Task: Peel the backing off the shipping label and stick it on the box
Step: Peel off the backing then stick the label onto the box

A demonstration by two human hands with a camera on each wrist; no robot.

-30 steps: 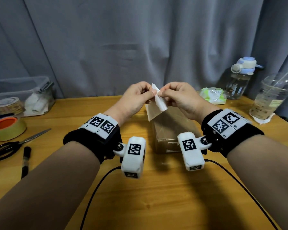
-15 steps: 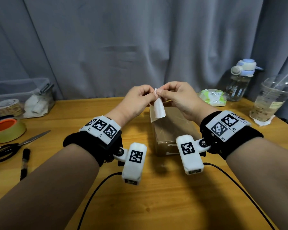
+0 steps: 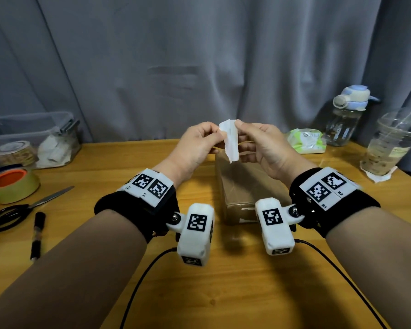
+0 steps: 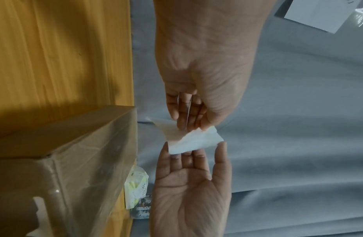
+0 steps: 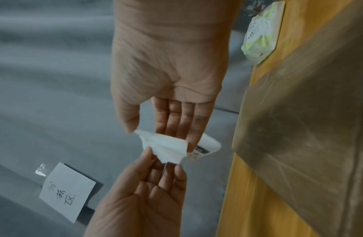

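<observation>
I hold a small white shipping label in the air between both hands, above the far end of the brown box, which is wrapped in clear tape and lies on the wooden table. My left hand pinches the label's left side between thumb and fingers. My right hand pinches its top corner with the thumb, the other fingers stretched out behind the sheet. In the right wrist view the label is curled, and a printed part shows behind my right fingers. The left wrist view shows the label bent between both hands.
At the left stand a clear bin, tape rolls, scissors and a black marker. At the back right are a wipes pack, a water bottle and a plastic cup. Two cables trail toward the table's near edge.
Both hands have lifted slightly and drawn a little apart. The label has turned from a broad hanging sheet to a narrow curled strip, and my right fingers have straightened.
</observation>
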